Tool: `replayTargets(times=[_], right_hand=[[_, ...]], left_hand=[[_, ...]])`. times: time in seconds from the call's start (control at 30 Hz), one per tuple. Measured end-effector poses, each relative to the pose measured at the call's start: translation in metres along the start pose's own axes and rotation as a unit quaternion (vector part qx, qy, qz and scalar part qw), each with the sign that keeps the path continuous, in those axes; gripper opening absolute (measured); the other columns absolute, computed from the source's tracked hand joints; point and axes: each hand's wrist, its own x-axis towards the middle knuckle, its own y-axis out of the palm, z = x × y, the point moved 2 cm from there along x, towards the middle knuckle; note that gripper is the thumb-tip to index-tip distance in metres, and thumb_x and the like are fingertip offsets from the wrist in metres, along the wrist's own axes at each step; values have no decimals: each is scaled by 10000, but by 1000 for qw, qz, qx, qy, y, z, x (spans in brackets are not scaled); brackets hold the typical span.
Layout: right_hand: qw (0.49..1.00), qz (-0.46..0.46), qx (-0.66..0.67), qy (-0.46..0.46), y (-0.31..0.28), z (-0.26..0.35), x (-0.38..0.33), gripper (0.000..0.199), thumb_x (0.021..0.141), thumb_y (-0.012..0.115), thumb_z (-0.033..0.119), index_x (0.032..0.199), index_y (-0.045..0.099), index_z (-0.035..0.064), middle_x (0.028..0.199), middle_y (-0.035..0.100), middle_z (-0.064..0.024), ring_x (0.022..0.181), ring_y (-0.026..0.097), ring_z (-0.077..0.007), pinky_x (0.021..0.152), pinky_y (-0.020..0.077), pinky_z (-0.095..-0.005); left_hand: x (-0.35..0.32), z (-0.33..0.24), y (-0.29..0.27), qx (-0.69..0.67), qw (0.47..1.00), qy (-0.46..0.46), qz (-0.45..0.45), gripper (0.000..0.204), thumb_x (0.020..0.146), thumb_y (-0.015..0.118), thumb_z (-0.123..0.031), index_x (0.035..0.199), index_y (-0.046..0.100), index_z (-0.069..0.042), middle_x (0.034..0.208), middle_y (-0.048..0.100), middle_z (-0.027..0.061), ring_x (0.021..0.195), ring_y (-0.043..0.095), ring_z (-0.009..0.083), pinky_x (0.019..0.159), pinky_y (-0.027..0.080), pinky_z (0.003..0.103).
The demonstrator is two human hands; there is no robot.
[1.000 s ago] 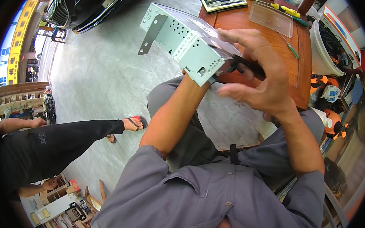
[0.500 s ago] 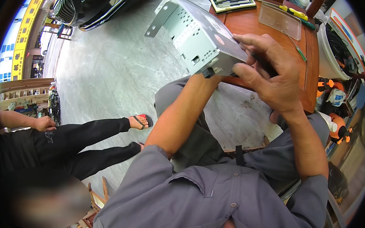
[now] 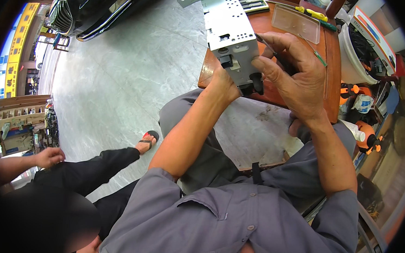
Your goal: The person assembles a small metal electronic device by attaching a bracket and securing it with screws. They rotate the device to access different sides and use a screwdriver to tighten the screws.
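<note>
the left hand props the grey metal box from beneath, above the desk's near-left corner. the right hand, its grip closed around a thin dark tool, rests against the box's right side.

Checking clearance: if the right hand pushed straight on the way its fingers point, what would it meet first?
Probably the metal box that the right hand already touches, though depth is unclear.
</note>
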Motion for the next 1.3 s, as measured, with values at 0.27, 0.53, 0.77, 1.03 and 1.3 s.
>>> replayTargets(times=[0.27, 0.53, 0.77, 1.03, 1.3], right_hand=[[998, -4, 17, 55, -4, 1, 0, 457, 912, 807, 106, 1314, 619, -4, 1018, 661, -22, 915, 643, -69, 787, 546, -203], [1000, -14, 13, 7, -19, -19, 15, 523, 880, 847, 198, 1302, 613, -6, 1079, 685, -44, 950, 639, -97, 843, 525, -237], [995, -72, 36, 53, -23, -28, 21, 458, 968, 749, 191, 1343, 580, -12, 1061, 701, -51, 896, 648, -87, 802, 528, -231], [983, -65, 116, 126, -21, -11, 27, 638, 932, 765, 97, 1475, 456, -31, 930, 613, 12, 850, 578, -46, 749, 466, -197], [992, -54, -14, 113, -27, -2, 31, 645, 931, 768, 104, 1479, 466, -56, 924, 574, 24, 761, 514, -44, 679, 426, -200]], left_hand=[[-2, -1, 11, 49, 997, 39, -39, 393, 1105, 404, -374, 1189, 616, -54, 1052, 684, 107, 796, 730, 233, 588, 660, 375], [0, 6, 2, 89, 994, -26, -52, 447, 1081, 453, -461, 1257, 586, -73, 908, 661, 44, 689, 699, 163, 521, 633, 305], [1, 9, -11, -8, 999, -48, -16, 404, 1079, 492, -411, 988, 621, -40, 834, 644, 93, 678, 633, 224, 562, 560, 337], [-1, 12, -10, -21, 996, -77, -39, 482, 1071, 490, -480, 924, 617, -39, 773, 619, 105, 652, 602, 208, 534, 519, 319], [6, 13, -18, -99, 989, -106, 12, 519, 1053, 463, -585, 1143, 665, -115, 905, 726, 51, 675, 721, 185, 497, 619, 372]])
